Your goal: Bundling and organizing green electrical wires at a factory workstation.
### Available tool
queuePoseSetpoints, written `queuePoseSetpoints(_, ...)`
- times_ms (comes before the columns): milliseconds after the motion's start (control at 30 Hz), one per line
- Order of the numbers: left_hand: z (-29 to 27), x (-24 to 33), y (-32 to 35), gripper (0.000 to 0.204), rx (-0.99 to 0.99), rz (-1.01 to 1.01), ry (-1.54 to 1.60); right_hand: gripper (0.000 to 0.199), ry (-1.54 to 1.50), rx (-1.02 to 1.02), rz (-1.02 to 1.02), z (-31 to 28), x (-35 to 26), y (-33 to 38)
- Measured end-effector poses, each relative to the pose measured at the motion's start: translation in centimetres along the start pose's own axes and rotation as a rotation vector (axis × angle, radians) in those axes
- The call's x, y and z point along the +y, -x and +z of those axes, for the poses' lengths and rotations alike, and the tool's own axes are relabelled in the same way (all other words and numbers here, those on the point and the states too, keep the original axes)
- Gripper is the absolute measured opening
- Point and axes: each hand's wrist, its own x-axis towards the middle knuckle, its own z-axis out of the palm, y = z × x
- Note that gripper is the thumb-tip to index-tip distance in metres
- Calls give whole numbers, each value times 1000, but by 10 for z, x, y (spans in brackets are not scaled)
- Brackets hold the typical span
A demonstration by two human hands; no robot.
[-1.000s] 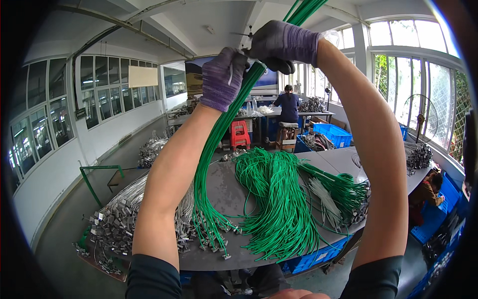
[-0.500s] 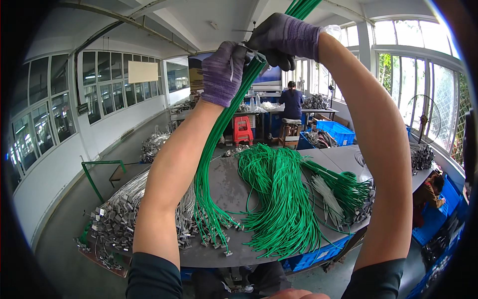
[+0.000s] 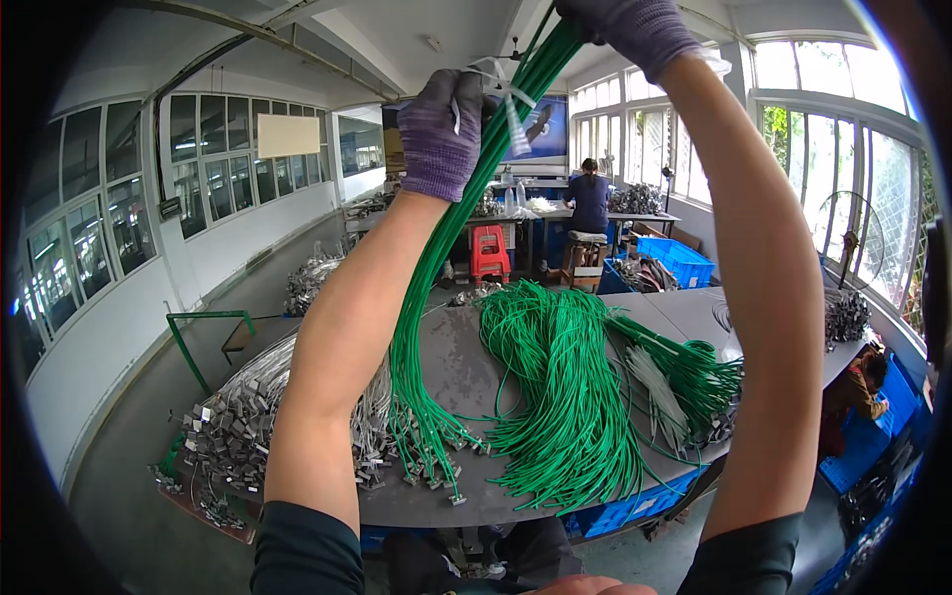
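- I have two gloved hands up: left hand [image 3: 439, 134], right hand [image 3: 635, 30].
- One bundle of green cables [image 3: 466, 218] hangs between them.
- One red stool [image 3: 489, 253].
- One seated person [image 3: 590, 198].

Daylight fills the hall, coming through tall windows [image 3: 833, 198] on the right and a long row of panes on the left wall [image 3: 198, 169]. The right windows are blown out to white glare, with little detail beyond them. The ceiling [image 3: 397, 40] reads pale and evenly lit. Light on the surface [image 3: 466, 377] is soft; shadows under the green cables [image 3: 565, 397] are faint and diffuse. The fisheye bends straight lines hard: window frames and the surface edge curve toward the rim, and a black vignette closes every corner. The near forearms look stretched. Focus is fairly sharp at centre; the far person [image 3: 591, 198] is small and soft.
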Motion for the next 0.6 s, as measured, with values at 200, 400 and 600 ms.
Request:
queuePoseSetpoints(200,9,1,1,20,-18,34,-9,24,-136,-583,-287,-26,-19,12)
queuePoseSetpoints(400,6,-10,2,20,-43,36,35,19,-9,-948,191,-9,-27,4)
queuePoseSetpoints(600,-11,-13,-5,17,-267,-30,26,15,-56,-870,213,-10,9,25)
